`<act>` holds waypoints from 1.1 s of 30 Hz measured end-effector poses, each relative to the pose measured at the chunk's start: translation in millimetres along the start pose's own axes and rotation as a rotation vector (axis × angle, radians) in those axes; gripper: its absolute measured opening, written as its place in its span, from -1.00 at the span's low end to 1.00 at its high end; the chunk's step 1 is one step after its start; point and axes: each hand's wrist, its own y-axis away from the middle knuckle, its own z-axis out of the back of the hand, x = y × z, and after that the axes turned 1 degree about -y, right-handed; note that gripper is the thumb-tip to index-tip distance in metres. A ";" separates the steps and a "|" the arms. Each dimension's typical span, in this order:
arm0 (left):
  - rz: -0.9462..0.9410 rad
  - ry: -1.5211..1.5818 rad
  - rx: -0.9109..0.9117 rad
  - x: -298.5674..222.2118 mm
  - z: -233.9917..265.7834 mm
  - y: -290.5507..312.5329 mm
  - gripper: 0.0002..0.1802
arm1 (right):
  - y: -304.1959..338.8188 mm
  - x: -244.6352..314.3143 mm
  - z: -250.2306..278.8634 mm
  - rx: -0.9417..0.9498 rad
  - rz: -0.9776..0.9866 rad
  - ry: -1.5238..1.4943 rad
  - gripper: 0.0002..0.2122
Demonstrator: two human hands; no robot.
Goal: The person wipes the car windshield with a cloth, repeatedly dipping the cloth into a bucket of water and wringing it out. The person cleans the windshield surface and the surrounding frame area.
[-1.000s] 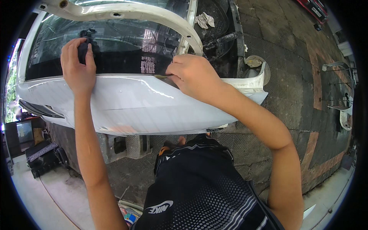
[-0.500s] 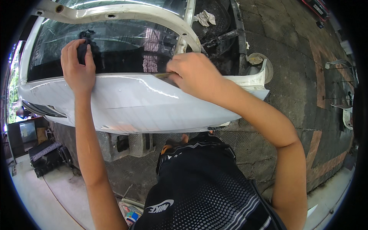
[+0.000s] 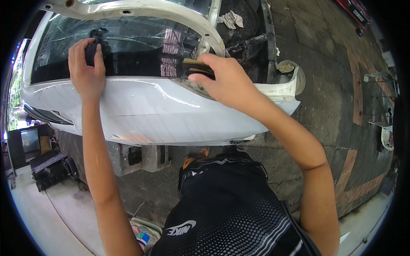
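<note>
A pale grey car body panel [image 3: 141, 109] lies in front of me, with a dark window [image 3: 132, 64] above its upper edge. On that edge rests my left hand [image 3: 86, 64], its fingers closed around a small black block [image 3: 90, 52] held by the glass. What the block is I cannot make out. My right hand [image 3: 226, 79] pinches a folded sheet of sandpaper [image 3: 197, 68], dark with tan edges, between thumb and fingers. The sheet is just above the panel's edge, near the window's right corner; whether it touches is unclear.
A curved white frame piece [image 3: 128, 11] arches over the window. Beyond it, right, lie a crumpled rag [image 3: 232, 19] and a round tub [image 3: 286, 67]. Grey plastic parts [image 3: 141, 160] lie on the floor below the panel. A black case [image 3: 53, 170] stands at left.
My right hand has lifted slightly off the panel's edge and turned, so the folded sandpaper shows more fully. My left hand keeps its hold on the black block.
</note>
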 end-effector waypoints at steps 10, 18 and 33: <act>0.030 0.019 -0.041 -2.2 -0.3 -1.4 -0.79 | 15.7 -15.0 0.3 -0.175 0.197 0.178 -0.72; 0.034 0.007 -0.071 -1.0 0.4 1.4 -0.77 | 2.0 -11.5 4.1 -0.015 0.456 0.509 -0.79; 0.070 -0.007 -0.072 3.3 -3.2 4.8 -0.77 | -4.9 -9.9 -3.0 0.053 0.291 0.373 -0.85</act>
